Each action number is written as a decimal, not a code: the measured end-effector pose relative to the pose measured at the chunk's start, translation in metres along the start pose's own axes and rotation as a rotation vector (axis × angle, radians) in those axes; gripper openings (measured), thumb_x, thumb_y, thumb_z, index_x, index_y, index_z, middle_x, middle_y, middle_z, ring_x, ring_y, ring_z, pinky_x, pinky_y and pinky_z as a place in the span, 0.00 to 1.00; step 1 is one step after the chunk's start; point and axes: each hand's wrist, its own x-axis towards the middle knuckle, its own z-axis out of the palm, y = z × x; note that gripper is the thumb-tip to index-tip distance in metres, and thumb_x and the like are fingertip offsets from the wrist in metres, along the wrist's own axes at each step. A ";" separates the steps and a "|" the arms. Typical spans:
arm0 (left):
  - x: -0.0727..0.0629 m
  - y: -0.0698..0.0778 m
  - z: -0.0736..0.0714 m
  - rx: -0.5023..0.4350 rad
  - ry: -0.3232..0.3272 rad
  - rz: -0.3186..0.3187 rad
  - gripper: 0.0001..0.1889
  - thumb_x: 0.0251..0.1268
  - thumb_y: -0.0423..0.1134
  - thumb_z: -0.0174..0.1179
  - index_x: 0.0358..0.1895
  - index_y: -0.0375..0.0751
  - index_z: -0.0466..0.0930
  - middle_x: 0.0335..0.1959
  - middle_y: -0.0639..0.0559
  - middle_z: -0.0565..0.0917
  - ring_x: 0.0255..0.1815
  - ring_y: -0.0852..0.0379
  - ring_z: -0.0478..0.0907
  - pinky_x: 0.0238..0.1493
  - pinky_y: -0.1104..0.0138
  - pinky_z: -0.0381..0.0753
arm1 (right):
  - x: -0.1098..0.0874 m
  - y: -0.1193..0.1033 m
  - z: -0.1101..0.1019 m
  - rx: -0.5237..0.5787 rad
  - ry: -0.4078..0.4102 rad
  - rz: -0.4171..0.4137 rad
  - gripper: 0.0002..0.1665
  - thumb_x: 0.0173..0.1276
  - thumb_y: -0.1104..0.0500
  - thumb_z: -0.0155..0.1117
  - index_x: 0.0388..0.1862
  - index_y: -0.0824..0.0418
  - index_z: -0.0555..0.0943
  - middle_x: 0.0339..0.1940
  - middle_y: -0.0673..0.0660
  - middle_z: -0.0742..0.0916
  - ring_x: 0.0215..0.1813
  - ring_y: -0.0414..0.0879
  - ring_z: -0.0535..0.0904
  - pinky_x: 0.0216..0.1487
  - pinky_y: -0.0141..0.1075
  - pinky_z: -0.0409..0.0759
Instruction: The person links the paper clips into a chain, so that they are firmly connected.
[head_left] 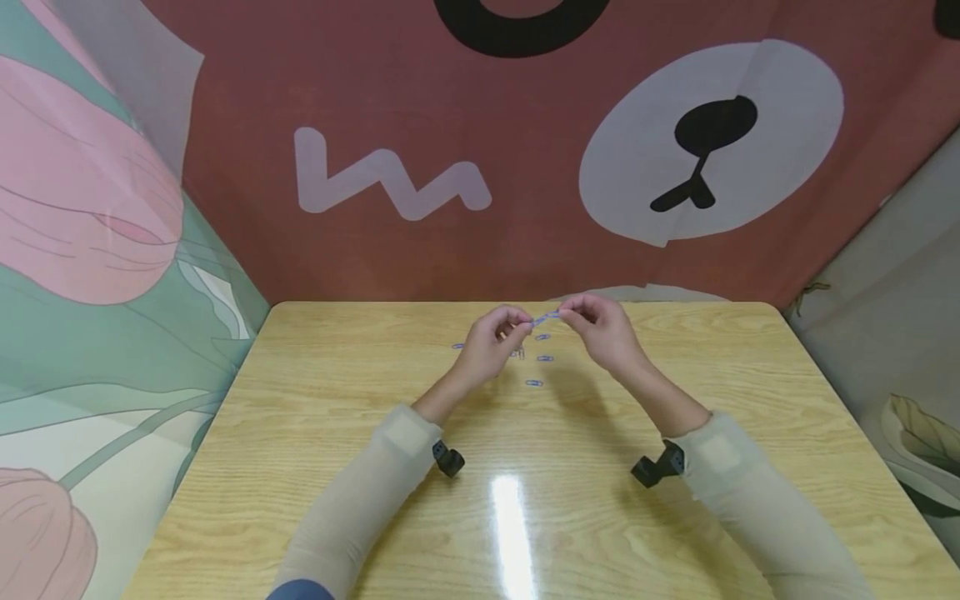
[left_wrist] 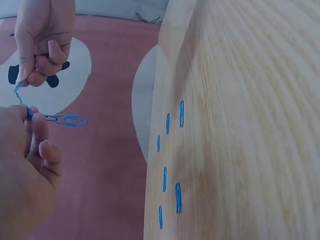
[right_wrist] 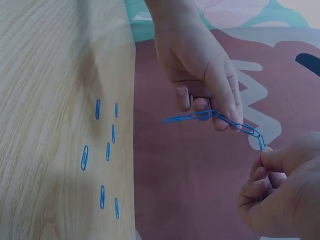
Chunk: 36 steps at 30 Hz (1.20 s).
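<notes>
My left hand (head_left: 489, 346) and right hand (head_left: 606, 335) are raised near the table's far edge, a short gap apart. Between them runs a short chain of blue paper clips (right_wrist: 248, 130), linked end to end. The left thumb and fingers pinch the chain partway along, and a loose end (left_wrist: 72, 120) hangs out past the left fingers. At the other end, my right thumb and forefinger pinch a blue clip (right_wrist: 262, 143), partly hidden by the fingertips. Whether that clip is hooked fully through its neighbour is too small to tell.
Several loose blue paper clips (right_wrist: 85, 158) lie scattered on the wooden table (head_left: 337, 375) below the hands. A cloth backdrop (head_left: 525, 250) with a printed bear stands behind the far edge. Printed flower cloth (head_left: 90, 208) hangs to the left.
</notes>
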 end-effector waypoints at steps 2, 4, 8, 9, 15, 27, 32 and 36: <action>0.000 0.000 -0.001 0.002 -0.013 -0.002 0.06 0.76 0.33 0.59 0.48 0.34 0.81 0.36 0.46 0.84 0.27 0.59 0.76 0.23 0.70 0.72 | 0.000 -0.001 0.001 -0.004 -0.001 -0.008 0.13 0.79 0.57 0.60 0.45 0.68 0.82 0.39 0.59 0.84 0.41 0.51 0.76 0.40 0.33 0.75; 0.001 0.000 -0.001 0.002 -0.026 -0.003 0.07 0.76 0.34 0.59 0.49 0.35 0.81 0.37 0.46 0.83 0.27 0.58 0.77 0.23 0.70 0.73 | 0.000 -0.002 0.001 -0.012 -0.001 -0.015 0.13 0.79 0.57 0.59 0.45 0.68 0.83 0.39 0.59 0.84 0.40 0.51 0.75 0.39 0.33 0.75; 0.002 -0.002 -0.003 0.009 -0.041 -0.010 0.07 0.76 0.35 0.59 0.49 0.35 0.81 0.38 0.41 0.84 0.29 0.57 0.78 0.25 0.70 0.74 | 0.001 -0.002 0.002 -0.027 0.001 -0.029 0.13 0.79 0.58 0.59 0.46 0.68 0.82 0.39 0.59 0.84 0.39 0.48 0.75 0.38 0.33 0.74; 0.002 -0.003 -0.003 0.006 -0.043 -0.014 0.07 0.76 0.35 0.59 0.49 0.35 0.81 0.39 0.39 0.84 0.29 0.57 0.78 0.26 0.70 0.74 | 0.001 -0.003 0.002 -0.024 0.001 -0.030 0.13 0.79 0.59 0.59 0.46 0.69 0.82 0.39 0.59 0.84 0.38 0.48 0.75 0.37 0.33 0.74; 0.002 -0.005 -0.004 0.011 -0.047 -0.034 0.10 0.76 0.37 0.59 0.51 0.33 0.81 0.41 0.42 0.84 0.30 0.56 0.78 0.26 0.69 0.76 | 0.001 -0.003 0.004 -0.005 -0.003 -0.044 0.11 0.78 0.60 0.60 0.44 0.68 0.83 0.38 0.58 0.84 0.35 0.50 0.73 0.33 0.33 0.72; 0.010 0.004 0.004 -0.143 -0.062 0.003 0.10 0.72 0.30 0.62 0.52 0.30 0.80 0.46 0.36 0.86 0.32 0.35 0.81 0.33 0.59 0.84 | 0.000 -0.002 0.006 0.005 -0.001 -0.084 0.08 0.77 0.61 0.62 0.41 0.65 0.83 0.34 0.57 0.84 0.31 0.47 0.71 0.29 0.33 0.69; 0.009 0.007 0.007 -0.126 -0.065 -0.006 0.09 0.71 0.30 0.63 0.50 0.32 0.81 0.41 0.37 0.87 0.30 0.42 0.81 0.32 0.66 0.82 | -0.001 -0.002 0.008 0.010 -0.010 -0.086 0.08 0.77 0.60 0.62 0.41 0.65 0.84 0.32 0.56 0.84 0.29 0.46 0.70 0.28 0.33 0.68; 0.009 0.008 0.007 -0.082 -0.053 -0.006 0.08 0.72 0.31 0.63 0.49 0.33 0.82 0.37 0.41 0.86 0.29 0.47 0.80 0.31 0.66 0.81 | -0.001 -0.001 0.009 0.004 -0.014 -0.086 0.10 0.77 0.59 0.62 0.41 0.66 0.84 0.33 0.58 0.83 0.29 0.47 0.70 0.28 0.33 0.68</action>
